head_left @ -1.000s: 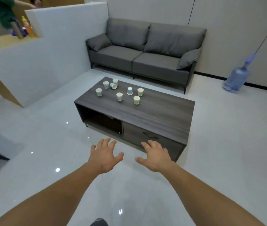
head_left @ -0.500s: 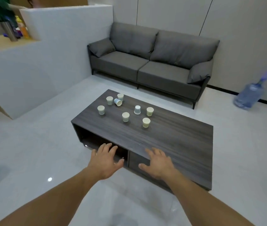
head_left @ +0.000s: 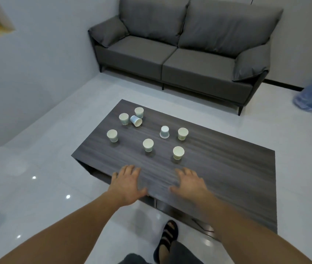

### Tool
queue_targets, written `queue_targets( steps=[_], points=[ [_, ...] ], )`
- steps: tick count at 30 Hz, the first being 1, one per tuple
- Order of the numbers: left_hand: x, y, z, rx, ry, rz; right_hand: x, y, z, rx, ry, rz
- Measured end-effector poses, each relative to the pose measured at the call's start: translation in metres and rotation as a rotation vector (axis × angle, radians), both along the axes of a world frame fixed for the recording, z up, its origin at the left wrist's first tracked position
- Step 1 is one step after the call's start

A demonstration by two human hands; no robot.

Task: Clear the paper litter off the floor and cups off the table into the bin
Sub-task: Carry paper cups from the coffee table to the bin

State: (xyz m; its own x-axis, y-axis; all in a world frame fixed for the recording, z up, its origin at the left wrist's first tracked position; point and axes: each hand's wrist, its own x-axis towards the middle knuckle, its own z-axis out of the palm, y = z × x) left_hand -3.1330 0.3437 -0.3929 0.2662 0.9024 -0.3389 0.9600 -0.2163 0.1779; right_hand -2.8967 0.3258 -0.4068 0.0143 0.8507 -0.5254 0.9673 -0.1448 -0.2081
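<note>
Left hand (head_left: 126, 184): fingers (head_left: 131, 170) spread, empty, at tabletop's (head_left: 227, 168) near edge.
Right hand (head_left: 189, 184): fingers spread, empty.
Cups (head_left: 148, 145): eight, toward far-left corner.

Stepping closer has brought the left hand (head_left: 126, 184) and right hand (head_left: 189, 184) over the table (head_left: 227, 168).

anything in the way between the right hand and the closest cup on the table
Nothing visible does. The right hand is open at the near edge of the table, and only bare tabletop lies between it and the nearest cup, which stands upright, apart from the other cups.
</note>
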Motion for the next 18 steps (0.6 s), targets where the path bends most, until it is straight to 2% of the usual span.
queue_targets(
  steps=[8, 18],
  points=[
    [0.004, 0.103, -0.018, -0.092, 0.013, -0.049, 0.015, 0.1, -0.022, -0.027, -0.012, -0.059],
    [-0.022, 0.233, -0.082, -0.185, -0.034, -0.267, -0.01, 0.189, -0.067, -0.133, -0.049, -0.362]
  ],
)
